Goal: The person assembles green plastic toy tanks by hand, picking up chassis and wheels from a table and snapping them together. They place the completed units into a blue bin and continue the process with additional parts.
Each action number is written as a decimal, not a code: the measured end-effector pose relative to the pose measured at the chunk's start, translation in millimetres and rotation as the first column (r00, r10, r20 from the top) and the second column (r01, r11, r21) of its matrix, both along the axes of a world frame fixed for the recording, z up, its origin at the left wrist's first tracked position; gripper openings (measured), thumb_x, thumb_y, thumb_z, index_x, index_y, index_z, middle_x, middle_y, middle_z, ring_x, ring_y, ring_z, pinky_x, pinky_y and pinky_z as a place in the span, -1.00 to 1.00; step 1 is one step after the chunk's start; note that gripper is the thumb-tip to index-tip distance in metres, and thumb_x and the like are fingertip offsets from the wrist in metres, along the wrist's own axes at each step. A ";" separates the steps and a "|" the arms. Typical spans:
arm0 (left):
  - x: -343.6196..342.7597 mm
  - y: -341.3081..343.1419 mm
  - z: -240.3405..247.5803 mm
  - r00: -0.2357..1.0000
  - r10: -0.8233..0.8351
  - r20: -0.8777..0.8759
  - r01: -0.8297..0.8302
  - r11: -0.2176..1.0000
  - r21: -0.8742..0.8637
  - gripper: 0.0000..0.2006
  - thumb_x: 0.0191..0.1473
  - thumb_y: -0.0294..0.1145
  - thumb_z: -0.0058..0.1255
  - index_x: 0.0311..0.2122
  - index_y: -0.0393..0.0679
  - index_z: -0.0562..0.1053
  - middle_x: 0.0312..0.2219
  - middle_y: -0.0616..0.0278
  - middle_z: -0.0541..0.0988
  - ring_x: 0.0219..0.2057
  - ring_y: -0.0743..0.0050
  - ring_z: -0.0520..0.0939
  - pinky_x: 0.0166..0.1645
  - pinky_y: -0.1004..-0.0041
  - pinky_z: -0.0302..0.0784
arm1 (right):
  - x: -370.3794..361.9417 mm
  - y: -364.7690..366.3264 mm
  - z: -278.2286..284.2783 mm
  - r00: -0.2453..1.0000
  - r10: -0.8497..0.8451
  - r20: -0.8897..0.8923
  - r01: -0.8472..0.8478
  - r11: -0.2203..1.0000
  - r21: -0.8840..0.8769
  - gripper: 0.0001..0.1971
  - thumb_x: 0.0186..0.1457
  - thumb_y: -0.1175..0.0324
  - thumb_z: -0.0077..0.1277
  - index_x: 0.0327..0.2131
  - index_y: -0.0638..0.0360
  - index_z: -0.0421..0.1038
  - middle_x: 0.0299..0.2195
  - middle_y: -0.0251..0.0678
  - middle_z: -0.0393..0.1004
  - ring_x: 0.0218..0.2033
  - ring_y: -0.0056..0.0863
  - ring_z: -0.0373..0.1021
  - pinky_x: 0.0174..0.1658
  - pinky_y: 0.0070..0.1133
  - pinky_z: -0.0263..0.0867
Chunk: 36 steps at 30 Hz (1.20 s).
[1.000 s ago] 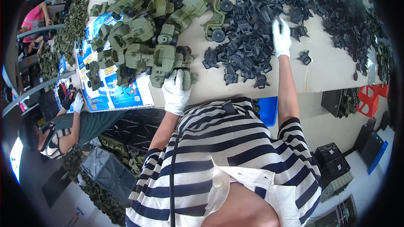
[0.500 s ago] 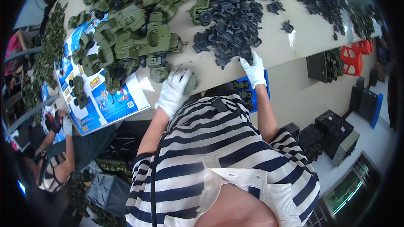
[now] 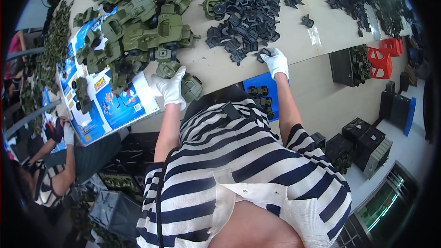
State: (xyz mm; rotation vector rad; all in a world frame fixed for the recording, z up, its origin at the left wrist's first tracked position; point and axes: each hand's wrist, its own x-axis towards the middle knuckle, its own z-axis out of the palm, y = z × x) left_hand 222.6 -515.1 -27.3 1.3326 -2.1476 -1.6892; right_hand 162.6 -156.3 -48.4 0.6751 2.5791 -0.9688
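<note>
The fingers of the right hand [image 3: 277, 64] are closed in a pinch on a black part [image 3: 263, 55], just above the near edge of the table [image 3: 219, 71]. Such a light hold probably suits so small a part. The left hand [image 3: 172, 89] lies over a green car [image 3: 191, 87] at the same edge, thumb spread to the left and fingers pointing far. The spread looks suited to steadying a bulky body, but I cannot tell whether the fingers grip it or merely rest on it.

Just far of the right hand is the black heap [image 3: 248, 18]; far and left of the left hand is the green heap [image 3: 138, 36]. Each kind seems kept on the side of the hand that handles it. Some cars lie on a printed sheet [image 3: 143, 96], perhaps there to shield the table top. Below the near edge, between the forearms, a blue bin [image 3: 274, 93] holds more green pieces, likely set there for short reach.

The left palm hides the middle of the car, so whether the green showing on both sides belongs to one body or two is unclear. The pinch covers part of the black part, and its shape is too small to read. The table edge and the striped shirt cut off the bin. Far out, both heaps run past the view; at the left rim a co-worker [image 3: 55, 174] is dim and partly lost.
</note>
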 end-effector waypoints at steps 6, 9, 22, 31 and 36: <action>38.6 -2.3 -38.8 0.970 -0.040 -0.240 0.059 0.996 0.073 -0.20 -0.19 -0.70 0.27 0.20 -0.17 0.16 -0.06 0.20 0.43 -0.17 0.42 0.52 -0.08 0.43 0.54 | 6.3 40.7 -8.1 0.945 -0.152 -0.290 0.087 0.970 -0.227 -0.76 0.01 0.48 0.24 -0.22 0.31 0.50 -0.47 -0.35 0.53 -0.47 -0.66 0.38 -0.34 -0.62 0.36; 56.7 1.3 -24.8 0.949 -0.206 -0.237 0.242 0.961 0.133 -0.27 -0.17 -0.68 0.25 0.16 -0.17 0.21 -0.04 0.21 0.45 -0.05 0.43 0.50 0.03 0.41 0.49 | 3.0 50.5 -12.7 0.865 -0.233 -0.444 0.107 0.951 -0.289 -0.71 0.04 0.49 0.18 -0.11 0.21 0.49 -0.44 -0.38 0.42 -0.44 -0.65 0.35 -0.31 -0.61 0.36; 19.9 56.7 57.6 0.852 -0.495 -0.170 0.495 0.868 -0.048 -0.16 -0.21 -0.50 0.36 0.22 -0.28 0.20 -0.09 0.09 0.56 -0.12 0.43 0.60 0.03 0.39 0.53 | -12.0 110.3 -17.4 0.706 0.496 -0.505 -0.222 0.833 0.507 -0.78 -0.02 0.33 0.18 -0.24 0.04 0.51 -0.01 -0.16 0.41 -0.05 -0.18 0.39 -0.08 -0.38 0.35; -12.8 95.7 91.7 0.777 -0.475 -0.412 0.572 0.807 0.147 -0.07 -0.12 -0.58 0.32 0.32 -0.17 0.01 -0.04 0.11 0.52 -0.14 0.42 0.61 -0.10 0.41 0.60 | -24.4 84.3 35.1 0.930 -0.111 -0.350 0.091 0.993 -0.071 -0.53 0.06 0.31 0.22 0.03 0.24 0.39 -0.16 -0.22 0.56 -0.21 -0.41 0.51 -0.09 -0.47 0.41; -10.7 117.6 137.4 0.724 -0.633 -0.273 0.681 0.717 0.145 -0.01 -0.25 -0.33 0.45 0.29 -0.24 0.13 -0.05 0.06 0.58 -0.07 0.38 0.62 0.06 0.40 0.51 | -26.7 6.6 126.1 0.952 0.175 -0.253 -0.307 0.503 -0.808 -0.50 0.18 0.33 0.10 0.17 0.25 0.34 -0.02 -0.27 0.51 -0.07 -0.57 0.40 0.05 -0.61 0.27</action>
